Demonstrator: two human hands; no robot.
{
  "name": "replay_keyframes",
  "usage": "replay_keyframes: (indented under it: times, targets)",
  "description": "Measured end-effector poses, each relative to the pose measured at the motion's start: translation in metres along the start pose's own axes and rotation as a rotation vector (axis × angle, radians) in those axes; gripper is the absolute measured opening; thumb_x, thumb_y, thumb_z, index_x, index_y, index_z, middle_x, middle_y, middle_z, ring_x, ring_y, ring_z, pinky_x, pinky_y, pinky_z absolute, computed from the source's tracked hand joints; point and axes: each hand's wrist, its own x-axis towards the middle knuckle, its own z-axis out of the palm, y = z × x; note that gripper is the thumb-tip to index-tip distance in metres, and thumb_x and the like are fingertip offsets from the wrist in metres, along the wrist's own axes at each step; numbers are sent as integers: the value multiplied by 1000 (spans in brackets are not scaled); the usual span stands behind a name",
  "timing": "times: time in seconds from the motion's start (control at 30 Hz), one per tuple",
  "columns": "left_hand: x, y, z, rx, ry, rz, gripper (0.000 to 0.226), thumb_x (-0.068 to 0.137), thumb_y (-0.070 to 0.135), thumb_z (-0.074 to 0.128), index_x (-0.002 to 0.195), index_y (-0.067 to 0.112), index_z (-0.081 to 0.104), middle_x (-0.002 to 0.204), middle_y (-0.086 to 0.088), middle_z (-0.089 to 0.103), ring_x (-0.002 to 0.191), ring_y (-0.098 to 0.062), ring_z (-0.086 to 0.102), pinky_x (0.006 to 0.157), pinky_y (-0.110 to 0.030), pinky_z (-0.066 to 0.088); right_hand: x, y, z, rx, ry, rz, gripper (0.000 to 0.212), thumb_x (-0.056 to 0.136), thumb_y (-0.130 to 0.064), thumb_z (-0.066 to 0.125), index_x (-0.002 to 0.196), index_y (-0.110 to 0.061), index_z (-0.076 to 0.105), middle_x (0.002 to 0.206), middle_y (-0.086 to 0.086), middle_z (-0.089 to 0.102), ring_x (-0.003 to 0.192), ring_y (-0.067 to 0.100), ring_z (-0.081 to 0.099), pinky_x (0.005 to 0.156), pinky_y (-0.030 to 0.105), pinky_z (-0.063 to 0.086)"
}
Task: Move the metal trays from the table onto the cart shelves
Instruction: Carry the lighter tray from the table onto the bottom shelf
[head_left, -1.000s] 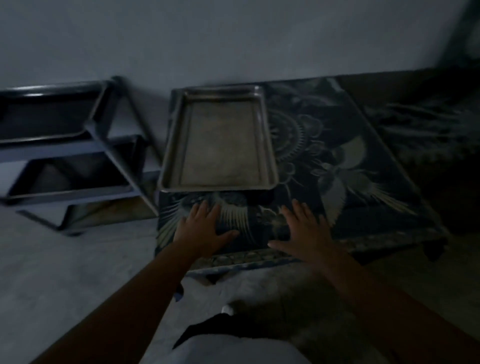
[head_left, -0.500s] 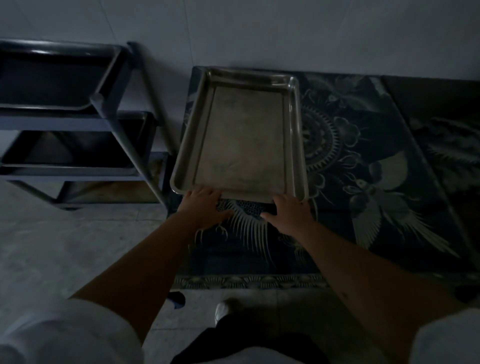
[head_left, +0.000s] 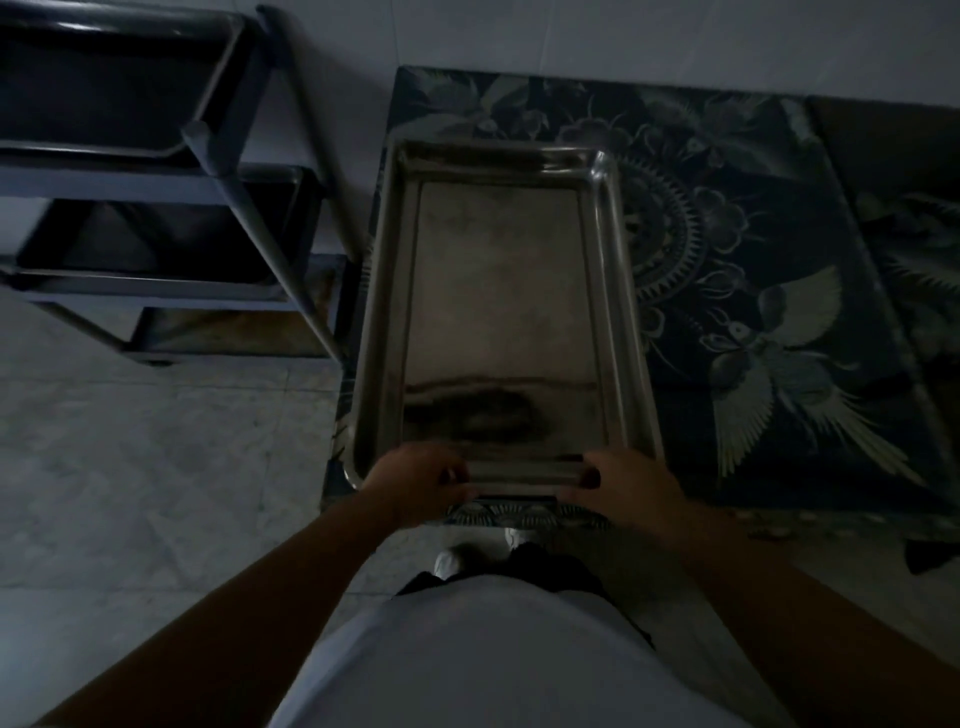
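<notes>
A long, shallow metal tray (head_left: 498, 291) lies lengthwise over the left part of the table (head_left: 779, 208), which has a dark cloth printed with birds and flowers. My left hand (head_left: 415, 483) grips the tray's near rim at its left corner. My right hand (head_left: 628, 483) holds the same rim at the right corner. The tray's near end reaches the table's front edge. To the left stands the grey cart (head_left: 218, 171); a dark tray (head_left: 104, 88) sits on its top shelf and another tray (head_left: 171, 244) on the middle one.
The cart's bottom shelf (head_left: 223, 332) shows near the floor. Pale floor tiles (head_left: 156, 467) spread at the left, a white wall behind. My feet (head_left: 467, 556) stand right at the table's front edge. A dark piece of furniture (head_left: 909, 182) adjoins the table's right side.
Both hands went from lying flat on the cloth to gripping the tray's near rim. The tray has come toward me, up to the table's front edge, and the view tilted downward.
</notes>
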Motion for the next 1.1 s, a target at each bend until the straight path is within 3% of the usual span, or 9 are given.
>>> replay_keyframes:
  times: [0.1, 0.23, 0.33, 0.47, 0.57, 0.7, 0.8, 0.93, 1.1]
  targets:
    - [-9, 1, 12, -7, -34, -9, 28, 90, 51, 61, 107, 29, 65, 105, 5, 59, 92, -11, 58, 83, -34, 54, -10, 2, 4, 13, -56, -7, 58, 71, -72, 61, 106, -25, 63, 100, -4, 66, 86, 11, 61, 76, 32, 54]
    - [-1, -1, 5, -53, -58, 5, 25, 89, 49, 61, 112, 38, 59, 104, 11, 59, 95, -10, 58, 76, -28, 50, 2, -6, -17, -80, -158, 22, 58, 66, -82, 53, 86, -28, 61, 86, -6, 64, 75, 8, 58, 66, 28, 52]
    - [20, -17, -30, -86, 162, -3, 36, 81, 66, 54, 113, 49, 48, 109, 17, 52, 99, -6, 50, 72, -22, 42, 32, -4, -46, -24, 15, 45, 46, 73, -75, 51, 81, -30, 56, 84, -6, 61, 75, 13, 60, 66, 30, 51]
    - [69, -51, -86, -99, 403, -232, 73, 83, 62, 57, 143, 25, 39, 149, -7, 39, 133, -34, 41, 104, -53, 43, 91, 17, -86, 44, 388, 80, 48, 84, -39, 64, 127, -20, 51, 133, 9, 48, 120, 30, 48, 97, 42, 46]
    - [106, -65, -113, -367, 434, -313, 56, 89, 43, 63, 136, 19, 43, 133, -9, 52, 118, -33, 54, 91, -45, 50, 131, 30, -105, 227, 493, 265, 65, 82, -35, 67, 138, -17, 41, 141, 12, 42, 125, 33, 44, 104, 43, 41]
    - [136, -76, -127, -585, 502, -518, 34, 99, 44, 49, 116, 16, 59, 109, -12, 66, 89, -28, 64, 73, -36, 49, 166, 43, -122, 754, 444, 449, 43, 87, -41, 56, 115, -9, 61, 115, 15, 63, 99, 31, 59, 90, 38, 49]
    - [140, -80, -130, -738, 537, -679, 36, 95, 54, 46, 90, 22, 62, 102, -12, 66, 78, -23, 62, 67, -32, 49, 170, 52, -129, 795, 515, 458, 43, 90, -49, 48, 93, -9, 64, 98, 15, 64, 88, 30, 59, 80, 36, 49]
    - [126, -75, -118, -956, 475, -719, 52, 90, 54, 55, 115, 10, 64, 108, -14, 67, 94, -32, 67, 84, -43, 57, 154, 60, -123, 775, 414, 371, 51, 89, -57, 47, 86, -10, 66, 84, 16, 64, 77, 26, 60, 65, 30, 46]
    - [89, -54, -88, -1010, 648, -686, 35, 95, 45, 55, 82, 16, 69, 75, -4, 66, 71, -19, 63, 53, -24, 41, 134, 57, -115, 883, 453, 359, 38, 88, -46, 56, 83, -11, 68, 97, 24, 66, 84, 33, 63, 80, 40, 52]
